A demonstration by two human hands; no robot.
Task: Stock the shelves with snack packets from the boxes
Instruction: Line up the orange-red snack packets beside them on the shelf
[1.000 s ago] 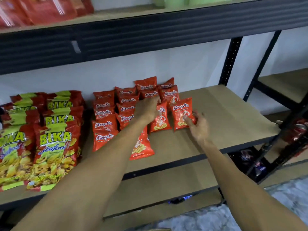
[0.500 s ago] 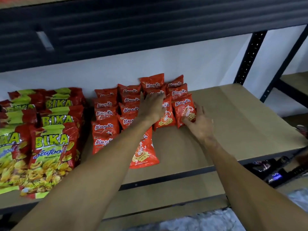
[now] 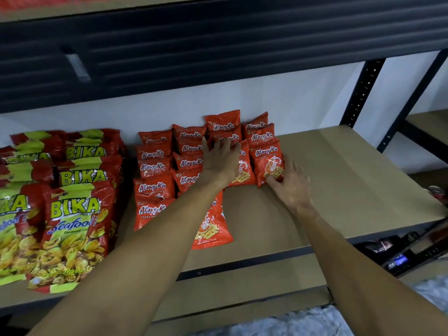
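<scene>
Brown board forms the working shelf [image 3: 344,190], carried on a dark metal frame. Nearest the front edge, one red prawn cracker packet [image 3: 212,229] lies flat and alone, partly under the left forearm. To the left, large BIKA seafood packets [image 3: 72,214] lie overlapped in two columns running front to back.

Behind the single packet, the remaining small red packets [image 3: 155,170] lie in overlapping columns that reach the rear wall. The left hand [image 3: 221,161] rests palm-down on the third column, fingers spread and nearly straight, pressing on the packets and grasping nothing. The right hand [image 3: 292,187] is at the rightmost column. Its thumb lies on the lower front corner of the front packet [image 3: 266,163], and its nearly straight fingers lie along that packet's right edge; the hand is not clenched.

At the far right edge, the top of a can [image 3: 436,191] is visible beside the shelf. Dark packets [image 3: 397,255] sit on the level below. A white wall [image 3: 291,98] closes the rear, with a perforated black upright [image 3: 363,93] at right and a dark ribbed beam [image 3: 218,44] overhead.
</scene>
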